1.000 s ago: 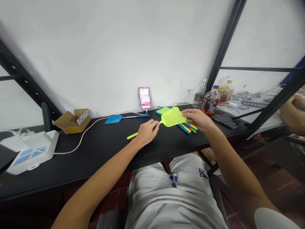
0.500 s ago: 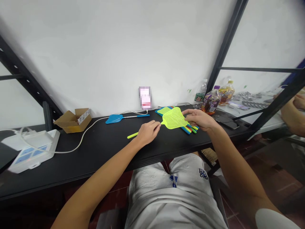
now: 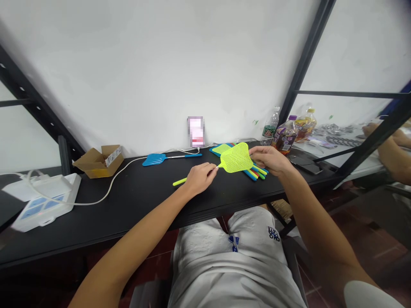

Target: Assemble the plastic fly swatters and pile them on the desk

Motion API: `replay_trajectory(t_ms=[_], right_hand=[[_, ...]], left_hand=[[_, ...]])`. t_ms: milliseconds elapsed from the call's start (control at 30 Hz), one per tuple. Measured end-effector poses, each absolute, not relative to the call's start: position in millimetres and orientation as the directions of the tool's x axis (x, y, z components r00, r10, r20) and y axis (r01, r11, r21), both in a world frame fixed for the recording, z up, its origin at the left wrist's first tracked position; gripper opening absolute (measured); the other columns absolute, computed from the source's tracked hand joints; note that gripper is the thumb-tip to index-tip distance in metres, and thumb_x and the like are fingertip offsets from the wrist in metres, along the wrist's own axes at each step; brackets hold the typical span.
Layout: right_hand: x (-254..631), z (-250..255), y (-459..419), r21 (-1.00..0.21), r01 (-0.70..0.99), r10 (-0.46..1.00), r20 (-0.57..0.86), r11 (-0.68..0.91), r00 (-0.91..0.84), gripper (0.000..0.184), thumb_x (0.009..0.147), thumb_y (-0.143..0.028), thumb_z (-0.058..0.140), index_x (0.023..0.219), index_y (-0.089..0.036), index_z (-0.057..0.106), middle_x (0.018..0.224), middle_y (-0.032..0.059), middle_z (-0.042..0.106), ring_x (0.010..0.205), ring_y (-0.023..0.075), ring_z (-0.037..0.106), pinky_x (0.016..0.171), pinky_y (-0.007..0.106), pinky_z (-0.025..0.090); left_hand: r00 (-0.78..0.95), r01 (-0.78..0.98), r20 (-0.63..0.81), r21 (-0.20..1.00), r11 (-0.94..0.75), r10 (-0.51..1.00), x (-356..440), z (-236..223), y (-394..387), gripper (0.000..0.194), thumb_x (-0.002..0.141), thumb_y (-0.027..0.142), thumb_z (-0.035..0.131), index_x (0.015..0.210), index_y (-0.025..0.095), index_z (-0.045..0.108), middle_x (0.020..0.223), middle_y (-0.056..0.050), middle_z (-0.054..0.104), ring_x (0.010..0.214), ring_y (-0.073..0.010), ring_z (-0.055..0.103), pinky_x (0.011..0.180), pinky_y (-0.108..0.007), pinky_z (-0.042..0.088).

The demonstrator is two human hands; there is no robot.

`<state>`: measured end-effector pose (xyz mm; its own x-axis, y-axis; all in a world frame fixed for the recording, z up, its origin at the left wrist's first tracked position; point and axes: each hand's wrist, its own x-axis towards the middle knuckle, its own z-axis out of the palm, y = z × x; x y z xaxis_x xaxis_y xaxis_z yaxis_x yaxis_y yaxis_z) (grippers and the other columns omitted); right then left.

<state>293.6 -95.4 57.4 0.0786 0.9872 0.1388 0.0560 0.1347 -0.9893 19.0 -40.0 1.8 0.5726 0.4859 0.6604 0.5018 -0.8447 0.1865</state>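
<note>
A yellow-green fly swatter (image 3: 236, 157) is held over the black table (image 3: 135, 201). My left hand (image 3: 199, 178) is closed round its thin handle, whose yellow end sticks out to the left. My right hand (image 3: 270, 159) pinches the right edge of the mesh head, which is tipped up a little. Just behind and under the head lies a pile of coloured swatters (image 3: 255, 172). A blue fly swatter (image 3: 154, 160) lies flat farther left on the table.
A phone (image 3: 195, 131) leans on the white wall with a white cable running left to a white power box (image 3: 41, 199). An open cardboard box (image 3: 98, 161) sits at the back left. Bottles (image 3: 282, 134) stand at the right by a black frame post. Another person's arm (image 3: 390, 147) is at the far right.
The mesh head has risen and tilted up slightly, with my right hand lifting its edge. My left hand has stayed on the handle.
</note>
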Motion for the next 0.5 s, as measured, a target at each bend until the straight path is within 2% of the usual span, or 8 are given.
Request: replay_trajectory(t_ms=[133,300,400,500], right_hand=[[290.2,59.6,-97.1,-0.989,0.071,0.988,0.134,0.128,0.081,0.012,0.068,-0.02,0.07,0.075,-0.018,0.06,0.045,-0.0057,0.046,0.038,0.0054,0.034,0.037,0.02,0.023],[286.8,69.2,-105.6,-0.989,0.149,0.994,0.035,0.019,0.102,0.02,0.084,-0.033,0.064,0.096,-0.017,0.061,0.054,0.0034,0.066,0.032,0.0098,0.043,0.032,0.021,0.029],[285.1,72.0,-108.2,-0.993,0.119,0.998,0.016,0.007,0.067,0.026,0.091,-0.039,0.059,0.101,-0.016,0.058,0.073,0.012,0.075,0.044,0.0159,0.061,0.039,0.024,0.043],[283.9,71.2,-106.8,-0.998,0.059,0.999,0.018,0.015,0.048,0.027,0.093,-0.043,0.057,0.097,-0.016,0.057,0.085,0.0168,0.077,0.064,0.0221,0.072,0.046,0.025,0.05]], left_hand=[[0.58,0.509,0.651,0.181,-0.842,0.49,19.3,2.0,-41.0,0.033,0.102,0.035,0.042,0.095,0.02,0.07,0.082,-0.004,0.068,0.078,-0.0159,0.064,0.073,-0.028,0.047],[0.563,0.542,0.648,0.178,-0.822,0.512,18.5,2.2,-40.2,0.032,0.101,0.036,0.043,0.096,0.02,0.071,0.084,-0.004,0.069,0.078,-0.0163,0.064,0.074,-0.029,0.046],[0.562,0.54,0.644,0.19,-0.82,0.519,18.2,2.7,-40.0,0.033,0.101,0.036,0.043,0.097,0.021,0.071,0.085,-0.005,0.069,0.079,-0.0164,0.064,0.075,-0.028,0.046],[0.563,0.535,0.636,0.207,-0.819,0.528,18.4,3.4,-40.5,0.034,0.101,0.037,0.042,0.096,0.022,0.071,0.084,-0.005,0.068,0.079,-0.0167,0.064,0.075,-0.028,0.046]])
